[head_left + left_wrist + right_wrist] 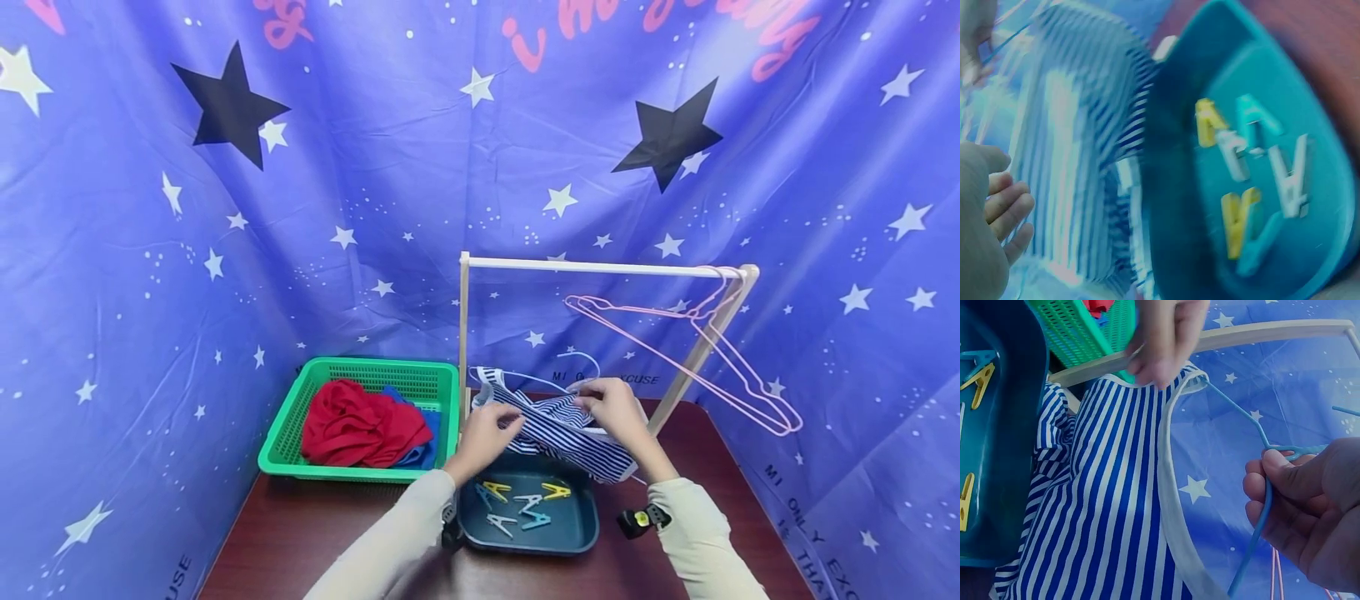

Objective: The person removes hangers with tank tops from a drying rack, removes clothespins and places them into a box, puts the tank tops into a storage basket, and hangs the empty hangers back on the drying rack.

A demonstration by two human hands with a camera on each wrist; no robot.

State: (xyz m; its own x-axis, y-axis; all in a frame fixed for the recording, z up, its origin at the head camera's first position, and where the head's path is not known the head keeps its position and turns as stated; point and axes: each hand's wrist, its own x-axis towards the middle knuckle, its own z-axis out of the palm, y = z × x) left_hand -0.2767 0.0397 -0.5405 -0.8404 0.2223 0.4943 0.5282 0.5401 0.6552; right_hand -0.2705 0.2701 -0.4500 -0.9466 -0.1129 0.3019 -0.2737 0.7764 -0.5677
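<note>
A blue-and-white striped sleeveless top [577,437] with pale trim lies spread behind the dark tray. My right hand [618,410] pinches a blue hanger [1235,404] at its neck, between thumb and fingers. In the right wrist view, one arm of that hanger reaches into the top's shoulder strap, beside the wide neckline. My left hand [486,432] is over the left part of the top, blurred in the right wrist view. Its fingers [1013,209] are loosely bent in the left wrist view, with nothing between them.
Several yellow, blue and grey clothespins [536,521] lie in the tray [528,550] at the front. To the left, a green basket [352,475] holds red cloth [360,425] and blue cloth [424,452]. Pink hangers [701,315] hang from the wooden rack [585,266] at its right end.
</note>
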